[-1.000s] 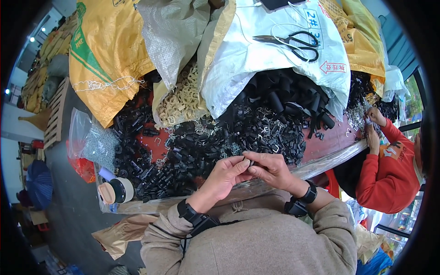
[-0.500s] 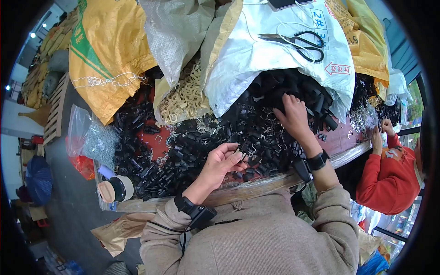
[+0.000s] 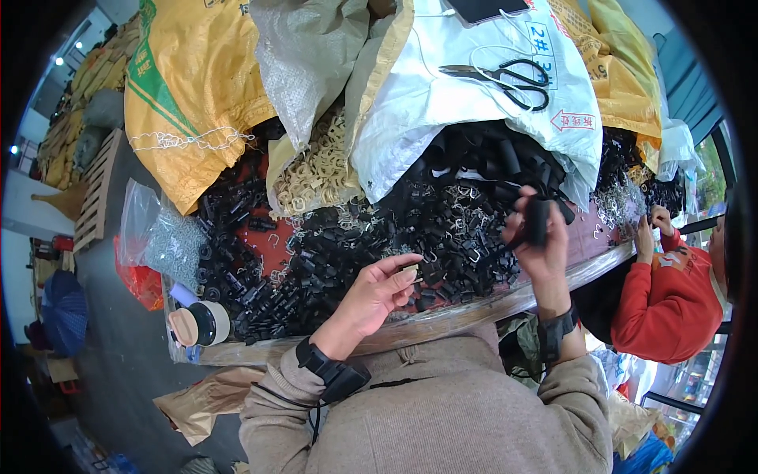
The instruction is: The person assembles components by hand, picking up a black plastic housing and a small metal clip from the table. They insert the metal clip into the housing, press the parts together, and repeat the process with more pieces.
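My left hand [image 3: 371, 300] is held over the near part of the pile, thumb and fingers pinched on a small dark and beige part [image 3: 412, 272]; its exact kind is too small to make out. My right hand [image 3: 545, 257], slightly blurred, is raised in front of the white sack's mouth. Its fingers are closed round a black plastic tube [image 3: 538, 222]. Behind it, more black tubes [image 3: 474, 152] spill from the white woven sack [image 3: 474, 87]. Between and below both hands lies a pile of small black plastic parts [image 3: 442, 237], mixed with shiny metal hooks.
Beige rings [image 3: 320, 170] pour from a sack at the back. Black-handled scissors [image 3: 505, 77] and a phone [image 3: 483, 8] lie on the white sack. A lidded cup [image 3: 207, 323] stands at the left corner. To the right, a person in red [image 3: 667, 304] works at the table.
My right hand has drawn back from the sack's mouth toward me, lifting out a black tube. My left hand stays nearly in place, still pinching its small part.
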{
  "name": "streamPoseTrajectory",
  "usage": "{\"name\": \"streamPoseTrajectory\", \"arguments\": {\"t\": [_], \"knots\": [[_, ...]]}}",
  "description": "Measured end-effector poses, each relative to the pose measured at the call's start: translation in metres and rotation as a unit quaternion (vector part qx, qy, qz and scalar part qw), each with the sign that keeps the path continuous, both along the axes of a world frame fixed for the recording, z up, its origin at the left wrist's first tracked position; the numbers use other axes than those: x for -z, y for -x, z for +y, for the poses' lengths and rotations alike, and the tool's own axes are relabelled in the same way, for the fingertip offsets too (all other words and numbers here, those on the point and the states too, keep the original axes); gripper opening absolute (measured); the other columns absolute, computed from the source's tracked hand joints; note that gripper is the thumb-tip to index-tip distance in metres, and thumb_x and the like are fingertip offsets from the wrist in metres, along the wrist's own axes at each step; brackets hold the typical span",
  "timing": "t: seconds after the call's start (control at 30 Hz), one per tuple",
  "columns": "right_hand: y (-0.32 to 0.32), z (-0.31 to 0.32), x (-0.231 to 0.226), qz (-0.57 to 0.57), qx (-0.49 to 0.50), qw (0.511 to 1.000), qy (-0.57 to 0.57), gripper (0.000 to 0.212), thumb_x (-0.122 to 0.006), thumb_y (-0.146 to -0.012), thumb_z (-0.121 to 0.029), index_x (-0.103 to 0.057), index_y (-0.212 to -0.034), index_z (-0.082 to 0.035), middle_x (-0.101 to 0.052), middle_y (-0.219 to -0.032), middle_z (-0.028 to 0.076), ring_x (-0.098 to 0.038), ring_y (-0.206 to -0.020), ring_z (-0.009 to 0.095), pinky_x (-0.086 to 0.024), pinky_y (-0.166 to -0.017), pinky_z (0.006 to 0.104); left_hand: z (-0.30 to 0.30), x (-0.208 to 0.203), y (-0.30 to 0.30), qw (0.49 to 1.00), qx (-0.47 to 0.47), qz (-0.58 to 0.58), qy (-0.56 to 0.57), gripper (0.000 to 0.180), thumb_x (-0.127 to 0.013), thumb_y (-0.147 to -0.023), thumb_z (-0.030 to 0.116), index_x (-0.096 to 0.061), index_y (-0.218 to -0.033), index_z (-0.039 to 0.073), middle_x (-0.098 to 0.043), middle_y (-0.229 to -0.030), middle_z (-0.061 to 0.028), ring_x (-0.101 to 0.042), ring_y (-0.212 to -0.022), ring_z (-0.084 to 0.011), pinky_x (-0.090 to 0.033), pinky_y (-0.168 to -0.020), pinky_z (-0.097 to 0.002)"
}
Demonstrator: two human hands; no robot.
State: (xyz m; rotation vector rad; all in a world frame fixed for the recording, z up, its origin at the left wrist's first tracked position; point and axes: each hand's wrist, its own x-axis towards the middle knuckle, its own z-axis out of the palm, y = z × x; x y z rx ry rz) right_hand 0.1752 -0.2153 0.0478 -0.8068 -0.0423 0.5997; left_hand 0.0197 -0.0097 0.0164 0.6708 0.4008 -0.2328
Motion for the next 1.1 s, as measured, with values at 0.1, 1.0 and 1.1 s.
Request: {"name": "streamPoseTrajectory", "arguments": {"t": [0.1,1.0,1.1], "knots": [[0.018,0.01,-0.001,-0.089,-0.23,0.957,0.154,0.035,-0.05,-0.081,-0.027,-0.05,-0.104,-0.001,-0.055,-0.083,0.006,-0.052,-0.065,0.017,-0.043,-0.062,0.0293,0.001,-0.003,0.0,1.0,0.015,-0.008,-0.016,0.032,-0.057,-0.078,0.011,-0.05,-0.107,0.002,-0.056,-0.079,-0.0031,-0.046,-0.06,-0.0061,-0.036,-0.049,-0.0177],[0.041,0.044,0.006,-0.487,-0.254,0.787,0.28,0.042,-0.047,-0.082,-0.035,-0.05,-0.1,0.003,-0.052,-0.091,0.015,-0.052,-0.084,0.027,-0.041,-0.073,0.0338,-0.01,-0.006,-0.021,0.985,0.085,0.054,-0.137,0.028,-0.062,-0.075,0.013,-0.053,-0.098,-0.001,-0.059,-0.077,-0.0049,-0.056,-0.061,-0.0086,-0.046,-0.056,-0.0179],[0.043,0.046,-0.002,-0.536,-0.263,0.785,0.164,0.044,-0.054,-0.077,-0.033,-0.049,-0.104,0.003,-0.051,-0.098,0.017,-0.051,-0.089,0.03,-0.041,-0.076,0.034,-0.01,-0.006,-0.016,0.988,0.069,0.036,-0.133,0.033,-0.061,-0.075,0.011,-0.05,-0.104,-0.001,-0.059,-0.081,-0.0056,-0.057,-0.062,-0.0094,-0.047,-0.055,-0.0184]]}}
